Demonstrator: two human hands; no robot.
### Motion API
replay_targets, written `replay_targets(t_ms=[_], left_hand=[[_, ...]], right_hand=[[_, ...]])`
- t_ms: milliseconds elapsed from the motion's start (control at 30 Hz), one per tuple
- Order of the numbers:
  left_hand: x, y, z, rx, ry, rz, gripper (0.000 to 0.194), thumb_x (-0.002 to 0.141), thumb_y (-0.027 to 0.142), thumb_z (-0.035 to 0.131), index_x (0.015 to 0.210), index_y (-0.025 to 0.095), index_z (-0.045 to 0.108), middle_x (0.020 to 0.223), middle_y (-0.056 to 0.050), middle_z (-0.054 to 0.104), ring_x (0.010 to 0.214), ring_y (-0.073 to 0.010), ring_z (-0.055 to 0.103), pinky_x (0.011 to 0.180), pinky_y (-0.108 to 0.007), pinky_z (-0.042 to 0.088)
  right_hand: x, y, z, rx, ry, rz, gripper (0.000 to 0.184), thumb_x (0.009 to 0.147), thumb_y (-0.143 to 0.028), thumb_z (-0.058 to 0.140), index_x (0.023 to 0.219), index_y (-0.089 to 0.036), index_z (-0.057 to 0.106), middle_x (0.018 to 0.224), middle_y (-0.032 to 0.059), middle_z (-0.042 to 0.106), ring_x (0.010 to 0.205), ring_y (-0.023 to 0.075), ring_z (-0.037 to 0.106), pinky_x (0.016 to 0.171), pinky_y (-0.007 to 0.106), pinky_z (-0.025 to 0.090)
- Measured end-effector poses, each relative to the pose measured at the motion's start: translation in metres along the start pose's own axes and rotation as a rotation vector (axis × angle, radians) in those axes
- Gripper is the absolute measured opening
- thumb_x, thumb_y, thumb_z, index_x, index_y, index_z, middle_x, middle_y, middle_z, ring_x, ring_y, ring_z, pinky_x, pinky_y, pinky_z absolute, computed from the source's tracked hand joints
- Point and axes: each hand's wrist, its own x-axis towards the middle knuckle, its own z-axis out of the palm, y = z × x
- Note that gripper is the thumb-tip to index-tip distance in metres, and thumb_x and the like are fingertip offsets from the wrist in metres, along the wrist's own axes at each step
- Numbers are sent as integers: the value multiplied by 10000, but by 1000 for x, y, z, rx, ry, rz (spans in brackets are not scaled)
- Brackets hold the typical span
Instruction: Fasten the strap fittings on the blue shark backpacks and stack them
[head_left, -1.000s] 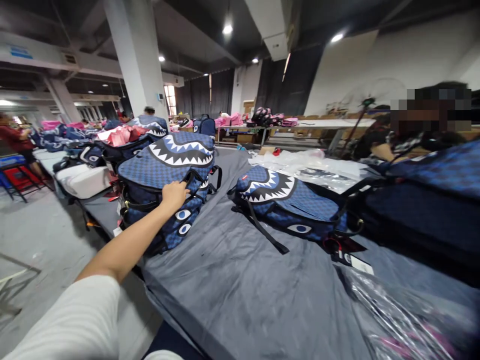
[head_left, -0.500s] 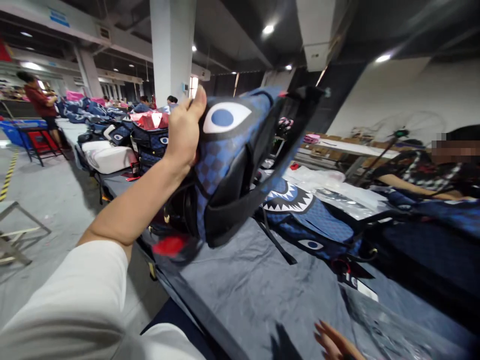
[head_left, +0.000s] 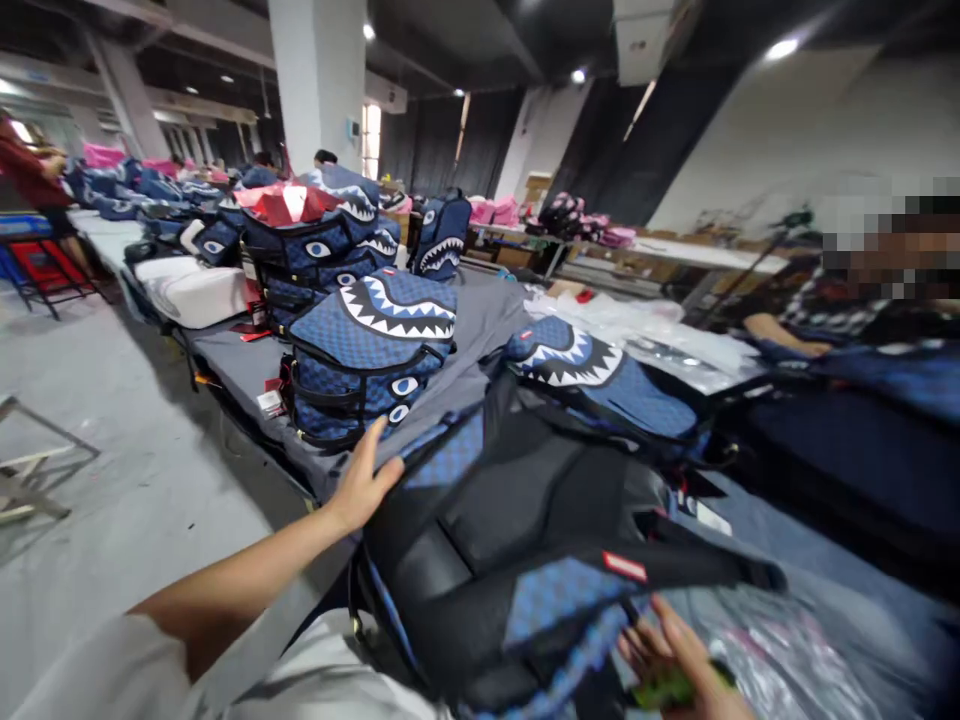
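Backpack [head_left: 555, 470] over grey cloth [head_left: 487, 305], pillar [head_left: 316, 90] beyond

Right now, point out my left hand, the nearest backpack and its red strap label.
Left hand [head_left: 364, 486]: head view, middle of the hand.
Nearest backpack [head_left: 521, 495]: head view, black back side.
Red strap label [head_left: 625, 566]: head view, label's centre.

The backpack [head_left: 544, 485] beside the left grip [head_left: 381, 452] was black with dark-and-blue checks and a red label [head_left: 624, 566]; beyond that grip, stacked backpacks [head_left: 352, 350] wore blue checks and white teeth; the worktop [head_left: 486, 305] was grey.
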Motion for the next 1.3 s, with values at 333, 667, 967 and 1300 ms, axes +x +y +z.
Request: replay_targets(t_ms=[333,667,967,1300], left_hand=[[-93,9,74,650,-485,520,849,866,509,622,1562,178,265,1637,-215,165,1499,-447,184,1111,-672,295],[-44,-1,93,540,-702,1220,832,937,675,390,1511,75,340,1559,-183,396,1496,-307,273,1178,-460,310],[-92,-73,144,497,-382,1255,717,929,659,354,1480,212,463,1368,-88,628,1305,-316,556,1027,-483,474],[-47,30,139,354,-445,1144,391,980,300,417,1323,214,584,1302,-81,655,1209,-215,604,951,-377,528]], right_hand=[[3,-42,34,-369,176,-279,776,695,-629,680,1323,-178,619,1173,134,711,1117,324,652,902,443,537],[-76,-80,89,-860,370,-635,414,947,-554,487,1098,-237,708,721,45,718,678,229,682,578,307,468],[-81,-2,105,-1366,181,-1227,350,930,-133,565,1273,-140,632,1207,192,669,962,243,637,757,331,502],[-102,25,37,-1386,442,-1148,232,966,-245,575,1151,-158,684,791,55,650,733,183,535,738,353,334]])
